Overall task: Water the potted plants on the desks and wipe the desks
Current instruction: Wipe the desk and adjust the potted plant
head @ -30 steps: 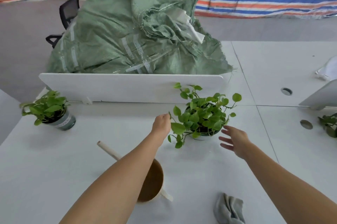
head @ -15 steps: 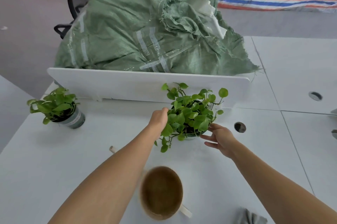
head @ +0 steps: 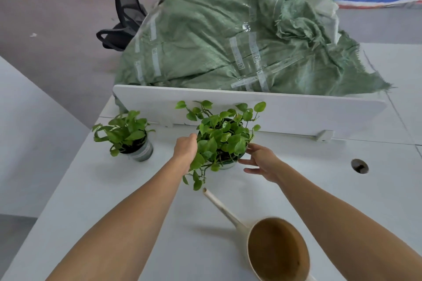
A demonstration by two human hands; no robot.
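Note:
A leafy potted plant [head: 225, 136] in a pale pot stands on the white desk [head: 114, 200] in front of the divider. My left hand [head: 185, 147] grips the pot's left side, its fingertips hidden among the leaves. My right hand [head: 260, 162] touches the pot's right side with spread, fairly straight fingers. A second, smaller potted plant [head: 127, 134] sits to the left, apart from both hands. A beige watering can [head: 278, 251] stands at the near right, its long spout pointing toward the middle plant.
A white divider panel [head: 296, 109] runs across the desk behind the plants. A big green woven sack [head: 228, 40] lies beyond it. A cable hole [head: 359, 165] is at the right. A black office chair [head: 127, 18] stands on the floor at the back left.
The middle plant has shifted left along the divider with both hands on it, closer to the small plant. The grey cloth has left the view.

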